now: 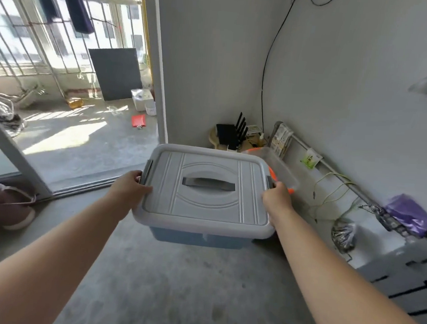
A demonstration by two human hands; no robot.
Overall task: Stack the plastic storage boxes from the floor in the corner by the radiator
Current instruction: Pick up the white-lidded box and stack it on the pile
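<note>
My forearms [73, 240] out front; left hand [131, 186] and right hand [277, 198] clasp opposite lid edges of the box [205, 189] for level carrying; clear box [280, 164] beyond, likely stack base.

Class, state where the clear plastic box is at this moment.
In the head view the clear plastic box sits right of centre, just beyond the far right corner of the grey-lidded blue box, near the black router.

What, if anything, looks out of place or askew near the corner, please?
A loose green wire sprawls across the floor beside the wall pipe, right of the clear box. The grey-lidded blue box looks sound, held by the left hand and right hand.
</note>
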